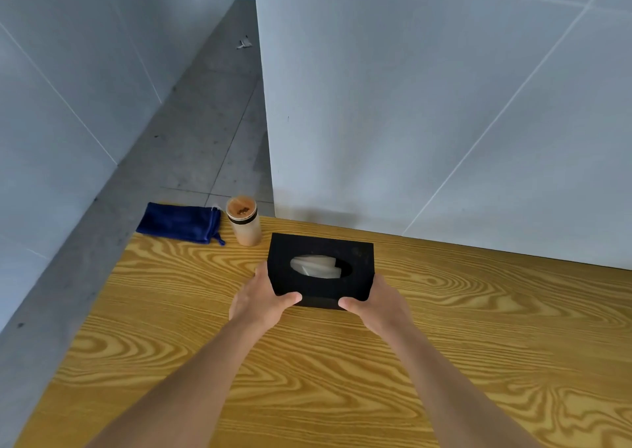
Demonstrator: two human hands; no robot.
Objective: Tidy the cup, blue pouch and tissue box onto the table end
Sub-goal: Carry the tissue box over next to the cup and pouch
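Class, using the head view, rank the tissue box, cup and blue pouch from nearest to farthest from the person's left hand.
1. Tissue box: held in the left hand, at its right.
2. Cup: beyond the hand, upright near the table's far edge.
3. Blue pouch: farthest, left of the cup at the corner.

The fingers of the left hand [261,299] and right hand [376,305] were hidden behind the ends of the tissue box [321,271]; only the thumbs were seen. Both forearms were cut off by the lower edge. The marking on the cup [243,221] lid was too small to be read. The table [444,345] was cut off at right and below.
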